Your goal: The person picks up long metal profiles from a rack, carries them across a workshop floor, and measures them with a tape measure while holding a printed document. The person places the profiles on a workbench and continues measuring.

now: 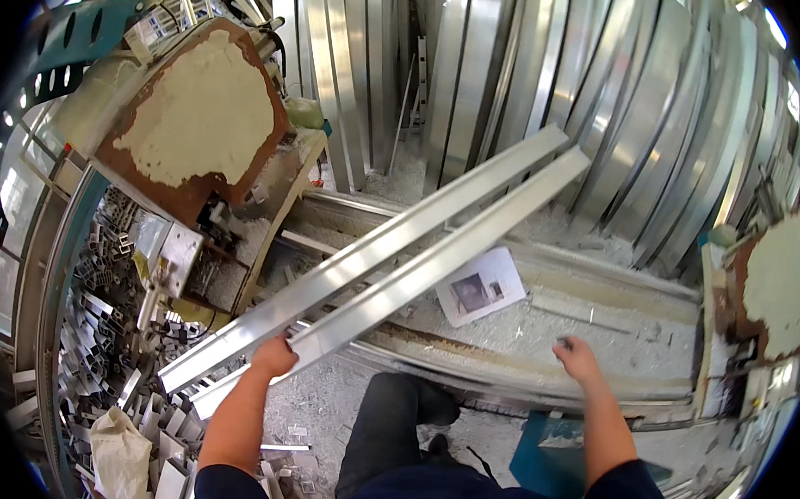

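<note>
Two long, silvery aluminium profiles lie slantwise in front of me, the far profile (354, 262) and the near profile (438, 261), with a narrow gap between them. My left hand (275, 356) is closed round the near profile, toward its left end; some of the fingers are hidden. Off to the right, apart from both bars, my right hand (576, 360) has its fingers curled together. Something small and dark shows at its fingertips, too small to name. A printed sheet (504, 284) with a dark picture lies just beyond the near profile.
Tall metal profiles (626, 95) stand upright along the back. At the left is a machine with a worn, cream-coloured cover (200, 110); another worn machine part (778, 288) is at the right. Offcuts (100, 340) pile up at the left. Shavings litter the long machine bed (606, 281).
</note>
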`<control>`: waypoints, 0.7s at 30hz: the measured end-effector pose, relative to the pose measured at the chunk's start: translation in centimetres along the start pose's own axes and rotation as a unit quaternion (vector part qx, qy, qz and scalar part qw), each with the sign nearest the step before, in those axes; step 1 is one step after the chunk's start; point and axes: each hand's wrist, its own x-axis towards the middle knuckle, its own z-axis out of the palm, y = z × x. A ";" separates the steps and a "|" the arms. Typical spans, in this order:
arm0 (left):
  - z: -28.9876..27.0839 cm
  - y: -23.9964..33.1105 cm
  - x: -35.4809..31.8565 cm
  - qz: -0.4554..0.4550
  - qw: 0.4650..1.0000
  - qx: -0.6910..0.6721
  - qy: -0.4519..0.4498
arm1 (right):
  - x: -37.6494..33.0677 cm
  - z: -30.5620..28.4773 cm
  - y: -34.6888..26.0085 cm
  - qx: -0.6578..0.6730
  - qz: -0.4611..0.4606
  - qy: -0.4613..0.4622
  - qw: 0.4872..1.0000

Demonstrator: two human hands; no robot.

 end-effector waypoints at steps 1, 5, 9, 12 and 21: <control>1.2 -1.0 -0.2 0.003 1.000 0.005 0.029 | 0.5 3.0 1.5 0.052 -0.015 0.027 0.998; 11.9 -11.1 -6.1 -0.088 0.994 -0.002 0.061 | -1.7 16.9 6.7 0.210 0.016 -0.014 0.977; 24.0 -19.2 -18.5 -0.052 0.985 0.111 -0.118 | -12.9 20.6 7.7 0.111 0.051 -0.283 0.951; 29.4 -21.3 -23.4 -0.087 0.945 0.143 -0.282 | -18.1 21.9 14.3 0.085 0.093 -0.241 0.962; 33.6 -34.0 -21.6 0.074 0.915 0.185 -0.350 | -33.8 26.5 21.1 0.344 0.258 -0.029 0.902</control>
